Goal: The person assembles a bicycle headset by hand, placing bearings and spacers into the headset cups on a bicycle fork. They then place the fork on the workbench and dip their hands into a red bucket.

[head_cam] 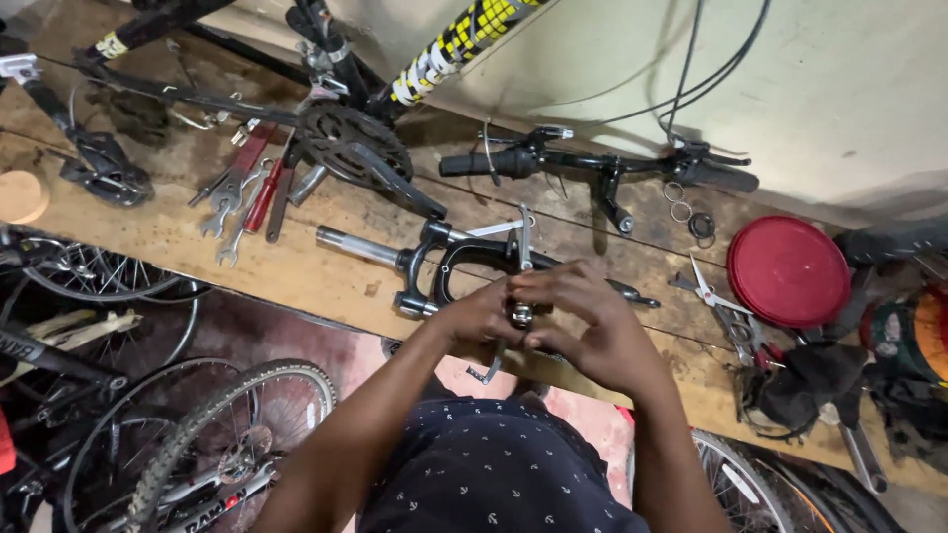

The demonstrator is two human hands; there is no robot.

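A small metal part (519,314), silvery and mostly hidden, sits between both hands just above the near edge of the bench (326,271). The left hand (481,314) is curled closed around its left side; the right hand (583,316) folds over it from the right, fingers bent and pinching the top. A thin metal arm (491,367) hangs below the hands, but whether it belongs to the same part I cannot tell.

Just behind the hands lies one black suspension fork (434,262), its silver steerer pointing left, with a silver brake arm (523,237) standing across it. Beyond that lies one black handlebar (592,166) with two grips and cables (691,59) running up the wall (839,89).

The bench is rough, stained wooden planks set against a pale plastered wall. To the left, one chainring with crank (355,143) belongs to a frame (449,44) with yellow and black markings leaning on the wall. Near it lie several spanners (229,202), at least three, and one red-handled tool (263,197). To the right are one pair of scissors (709,289), one round red lid (787,269), two small rings (677,200) and a dark pile of rags (800,385).

Below the bench, at least three spoked wheels (227,434) stand on the left over a reddish floor (286,331), and one more tyre (770,489) shows at the right.
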